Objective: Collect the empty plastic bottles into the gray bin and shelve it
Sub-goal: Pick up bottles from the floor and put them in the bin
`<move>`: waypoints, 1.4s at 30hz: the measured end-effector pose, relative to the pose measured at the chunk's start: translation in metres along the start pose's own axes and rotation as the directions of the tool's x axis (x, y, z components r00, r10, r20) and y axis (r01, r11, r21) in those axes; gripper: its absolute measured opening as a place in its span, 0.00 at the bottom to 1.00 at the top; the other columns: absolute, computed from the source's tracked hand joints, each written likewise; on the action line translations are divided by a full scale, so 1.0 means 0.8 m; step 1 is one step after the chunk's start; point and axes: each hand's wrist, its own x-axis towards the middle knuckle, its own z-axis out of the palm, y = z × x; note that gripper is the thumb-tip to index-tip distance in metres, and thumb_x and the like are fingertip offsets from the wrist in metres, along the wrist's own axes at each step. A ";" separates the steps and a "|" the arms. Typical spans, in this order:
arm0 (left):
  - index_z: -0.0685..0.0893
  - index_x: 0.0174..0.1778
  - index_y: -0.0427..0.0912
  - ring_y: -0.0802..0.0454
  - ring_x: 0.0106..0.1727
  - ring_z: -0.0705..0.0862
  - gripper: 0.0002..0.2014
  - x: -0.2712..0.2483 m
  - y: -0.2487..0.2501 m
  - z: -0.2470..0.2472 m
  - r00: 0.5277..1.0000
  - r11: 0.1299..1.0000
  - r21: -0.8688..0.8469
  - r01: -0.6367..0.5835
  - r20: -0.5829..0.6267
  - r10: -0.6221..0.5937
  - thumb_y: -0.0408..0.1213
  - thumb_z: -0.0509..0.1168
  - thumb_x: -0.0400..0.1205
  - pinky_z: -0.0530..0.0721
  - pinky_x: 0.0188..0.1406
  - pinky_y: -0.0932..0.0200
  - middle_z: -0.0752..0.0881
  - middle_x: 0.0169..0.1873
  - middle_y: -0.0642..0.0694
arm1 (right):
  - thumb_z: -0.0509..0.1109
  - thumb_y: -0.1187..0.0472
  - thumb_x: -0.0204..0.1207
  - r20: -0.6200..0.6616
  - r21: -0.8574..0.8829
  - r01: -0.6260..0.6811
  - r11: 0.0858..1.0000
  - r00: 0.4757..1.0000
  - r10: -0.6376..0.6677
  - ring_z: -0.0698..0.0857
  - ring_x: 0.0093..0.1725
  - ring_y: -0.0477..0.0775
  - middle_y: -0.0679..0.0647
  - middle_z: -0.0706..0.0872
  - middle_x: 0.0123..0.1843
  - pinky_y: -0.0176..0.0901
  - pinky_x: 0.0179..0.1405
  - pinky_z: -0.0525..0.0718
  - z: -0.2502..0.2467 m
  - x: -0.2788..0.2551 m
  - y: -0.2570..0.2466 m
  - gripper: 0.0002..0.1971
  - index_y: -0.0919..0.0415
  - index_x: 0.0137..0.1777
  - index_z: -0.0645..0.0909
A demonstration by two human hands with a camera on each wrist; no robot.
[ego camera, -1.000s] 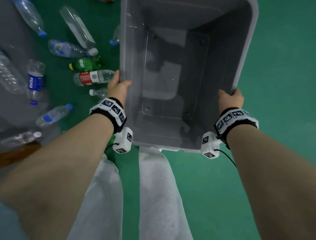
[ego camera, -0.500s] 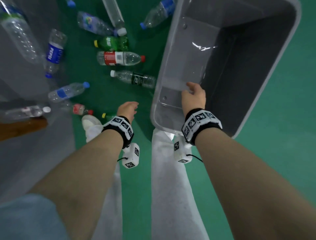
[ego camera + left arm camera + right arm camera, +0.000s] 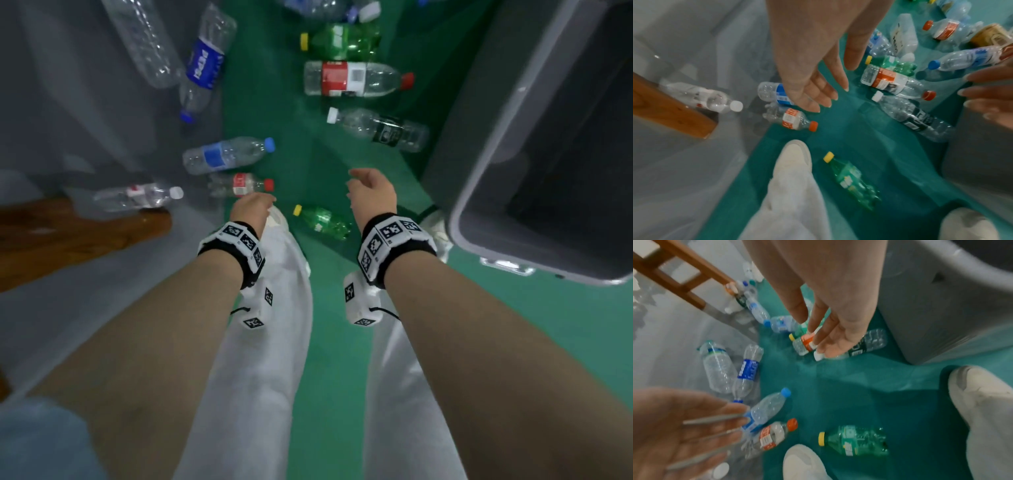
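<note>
Left hand (image 3: pixel 251 209): 1, fingers straight and loose, holding nothing, above the floor (image 3: pixel 325 359) near the left shoe (image 3: pixel 793 155).

Right hand (image 3: pixel 371 192): 1, fingers relaxed and spread, holding nothing, apart from the bin.

Gray bin (image 3: pixel 486 178): 1, standing on the green floor to the person's right, just beside the right shoe (image 3: pixel 972 386); what shows of the inside holds no bottle.

Bottles lying on the floor, none in the bin, in the head view:
- Green, yellow cap: 2. Small one (image 3: pixel 322 221) between the two shoes; larger one (image 3: pixel 342 41) farther off.
- Clear, red label and red cap: 2. Large (image 3: pixel 352 78) beside the larger green one; small (image 3: pixel 241 185) just ahead of the left hand.
- Clear, black label, white cap: 1 (image 3: pixel 376 128), nearest the bin.
- Clear, blue label, blue cap: 2. One (image 3: pixel 226 154) next to the small red-label one; one marked Pepsi (image 3: pixel 203 65) on the gray strip.
- Clear, large, no label visible: 1 (image 3: pixel 144 41), alongside the Pepsi one.
- Clear, white cap: 1 (image 3: pixel 137 197), touching the wooden leg (image 3: pixel 75 233).

Further bottles at the far edge, cut off; count uncertain.

Wrist bands with black-and-white markers: 2, one per wrist.
</note>
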 end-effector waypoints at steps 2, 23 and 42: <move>0.86 0.45 0.40 0.49 0.45 0.80 0.05 0.034 -0.006 -0.028 0.998 0.997 0.058 -0.054 -0.030 0.056 0.36 0.65 0.79 0.77 0.51 0.56 0.85 0.42 0.42 | 0.62 0.64 0.80 0.021 -0.056 -0.003 0.998 1.000 0.004 0.85 0.62 0.54 0.53 0.86 0.62 0.50 0.67 0.81 0.047 0.014 0.013 0.15 0.57 0.64 0.82; 0.69 0.73 0.51 0.33 0.69 0.67 0.31 0.267 -0.112 -0.021 0.852 0.255 0.937 -0.240 0.078 0.517 0.36 0.68 0.73 0.65 0.66 0.43 0.66 0.70 0.34 | 0.73 0.65 0.68 0.043 -0.817 0.022 0.576 0.999 0.024 0.68 0.72 0.65 0.60 0.71 0.70 0.61 0.76 0.65 0.195 0.173 0.219 0.32 0.52 0.73 0.70; 0.74 0.66 0.41 0.46 0.62 0.78 0.34 0.069 -0.027 -0.016 0.849 0.646 0.604 -0.467 0.101 0.519 0.53 0.75 0.69 0.76 0.66 0.53 0.78 0.63 0.41 | 0.79 0.41 0.65 0.038 -0.348 0.054 0.936 0.998 -0.044 0.81 0.60 0.56 0.57 0.77 0.65 0.43 0.55 0.79 0.072 0.055 0.067 0.36 0.58 0.69 0.73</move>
